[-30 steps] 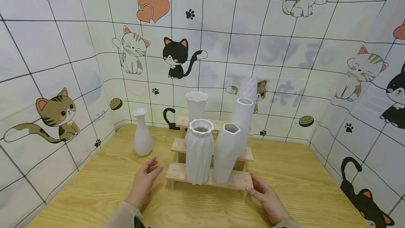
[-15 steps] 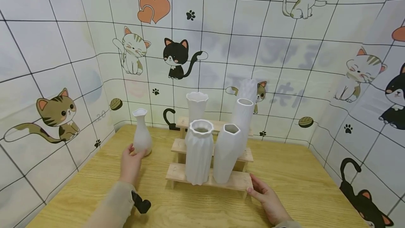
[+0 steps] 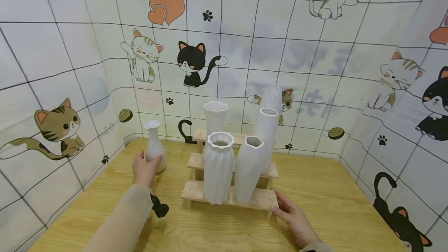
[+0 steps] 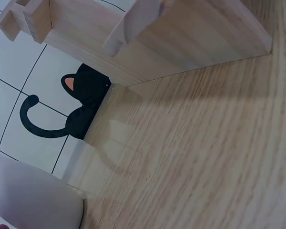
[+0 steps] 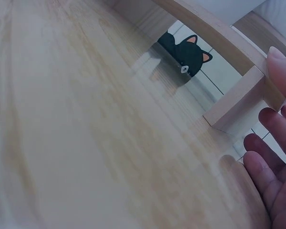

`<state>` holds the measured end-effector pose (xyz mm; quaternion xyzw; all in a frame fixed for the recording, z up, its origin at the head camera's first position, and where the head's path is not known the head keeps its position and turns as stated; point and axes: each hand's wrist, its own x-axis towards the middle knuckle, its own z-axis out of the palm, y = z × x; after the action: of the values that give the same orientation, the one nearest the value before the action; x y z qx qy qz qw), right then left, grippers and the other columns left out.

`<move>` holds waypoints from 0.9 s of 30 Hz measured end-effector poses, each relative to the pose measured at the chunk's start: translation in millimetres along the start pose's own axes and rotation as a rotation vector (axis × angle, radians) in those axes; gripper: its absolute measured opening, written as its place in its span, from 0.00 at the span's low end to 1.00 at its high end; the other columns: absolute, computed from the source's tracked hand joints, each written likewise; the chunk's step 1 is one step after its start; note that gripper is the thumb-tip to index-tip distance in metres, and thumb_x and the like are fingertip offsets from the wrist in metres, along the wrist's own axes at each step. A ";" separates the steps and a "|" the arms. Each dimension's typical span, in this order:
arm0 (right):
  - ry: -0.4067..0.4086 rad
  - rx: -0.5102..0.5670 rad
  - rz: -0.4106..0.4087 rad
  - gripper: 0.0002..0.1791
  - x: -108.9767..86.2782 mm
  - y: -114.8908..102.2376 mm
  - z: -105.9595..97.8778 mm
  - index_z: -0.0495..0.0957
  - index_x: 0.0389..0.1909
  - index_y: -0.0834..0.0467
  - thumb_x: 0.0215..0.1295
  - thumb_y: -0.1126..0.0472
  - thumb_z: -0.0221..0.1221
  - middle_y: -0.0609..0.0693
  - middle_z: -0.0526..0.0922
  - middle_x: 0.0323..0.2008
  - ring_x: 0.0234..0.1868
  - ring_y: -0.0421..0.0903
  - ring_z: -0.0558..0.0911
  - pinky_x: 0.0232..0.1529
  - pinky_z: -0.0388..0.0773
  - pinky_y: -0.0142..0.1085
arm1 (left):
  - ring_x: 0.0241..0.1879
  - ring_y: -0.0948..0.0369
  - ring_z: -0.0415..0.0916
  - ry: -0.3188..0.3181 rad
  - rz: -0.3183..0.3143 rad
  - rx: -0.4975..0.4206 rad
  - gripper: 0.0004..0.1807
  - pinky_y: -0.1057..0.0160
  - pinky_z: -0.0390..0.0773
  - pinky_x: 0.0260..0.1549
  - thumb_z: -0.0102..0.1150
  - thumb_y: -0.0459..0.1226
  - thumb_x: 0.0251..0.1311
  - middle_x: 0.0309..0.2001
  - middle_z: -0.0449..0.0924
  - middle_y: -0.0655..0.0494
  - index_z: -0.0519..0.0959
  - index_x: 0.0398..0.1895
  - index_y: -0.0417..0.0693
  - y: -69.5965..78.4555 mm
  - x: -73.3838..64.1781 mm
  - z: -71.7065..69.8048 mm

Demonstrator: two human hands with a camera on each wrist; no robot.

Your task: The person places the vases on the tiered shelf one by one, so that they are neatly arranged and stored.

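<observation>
My left hand holds a white narrow-necked vase around its lower body, thumb on the right side, fingers on the left. In the left wrist view the rounded base of that vase sits at the table surface. A pale wooden three-step stand is in the middle. My right hand grips the right end of its lowest step between thumb and index finger; the right wrist view shows the other fingers loosely bent beside the stand's leg.
On the stand are several white vases: a ribbed one and a faceted one in front, a tall cylinder and a scalloped one behind. The wood-grain table meets a cat-patterned wall covering at the back and sides.
My left hand has moved left and away from me, from the space beside the stand to the narrow-necked vase, and taken hold of it. My right hand has stayed on the stand.
</observation>
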<state>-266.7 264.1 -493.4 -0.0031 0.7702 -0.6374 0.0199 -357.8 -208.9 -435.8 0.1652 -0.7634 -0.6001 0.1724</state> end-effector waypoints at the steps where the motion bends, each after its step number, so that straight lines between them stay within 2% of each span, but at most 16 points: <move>1: 0.000 0.000 -0.003 0.39 0.2 -0.4 0.1 0.59 0.72 0.57 0.63 0.54 0.63 0.62 0.64 0.68 0.66 0.59 0.64 0.64 0.55 0.61 | 0.69 0.37 0.49 0.000 -0.007 0.004 0.49 0.39 0.58 0.63 0.63 0.46 0.60 0.72 0.45 0.33 0.45 0.75 0.37 0.5 1.1 0.6; 9: -0.004 0.012 -0.018 0.39 1.5 -1.0 0.4 0.59 0.72 0.57 0.63 0.55 0.63 0.63 0.68 0.65 0.64 0.58 0.66 0.64 0.54 0.62 | 0.68 0.36 0.49 -0.003 -0.048 0.006 0.50 0.37 0.57 0.62 0.63 0.46 0.60 0.72 0.45 0.32 0.44 0.75 0.37 0.0 9.4 5.3; 18: 0.005 0.038 -0.019 0.39 3.0 0.2 1.1 0.60 0.71 0.58 0.62 0.56 0.64 0.62 0.68 0.64 0.65 0.58 0.66 0.65 0.53 0.61 | 0.65 0.38 0.58 0.018 -0.016 -0.015 0.44 0.38 0.60 0.62 0.64 0.41 0.59 0.68 0.57 0.32 0.53 0.72 0.35 -3.7 16.2 9.2; 23: 0.013 0.032 -0.018 0.39 2.2 1.6 0.8 0.61 0.71 0.59 0.62 0.56 0.64 0.62 0.67 0.66 0.65 0.59 0.66 0.65 0.52 0.62 | 0.65 0.38 0.59 0.029 -0.014 0.001 0.44 0.39 0.60 0.62 0.65 0.41 0.58 0.67 0.58 0.32 0.53 0.72 0.35 -7.6 19.1 12.3; 27: 0.022 0.030 -0.011 0.39 1.9 2.3 0.9 0.61 0.71 0.58 0.61 0.56 0.64 0.62 0.69 0.64 0.64 0.58 0.68 0.65 0.53 0.61 | 0.64 0.38 0.60 0.039 -0.013 0.038 0.46 0.39 0.60 0.61 0.67 0.42 0.56 0.66 0.59 0.33 0.53 0.72 0.36 -12.8 22.6 14.9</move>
<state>-268.5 263.6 -495.8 -0.0001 0.7608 -0.6489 0.0079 -384.1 -209.3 -450.0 0.1851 -0.7701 -0.5832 0.1804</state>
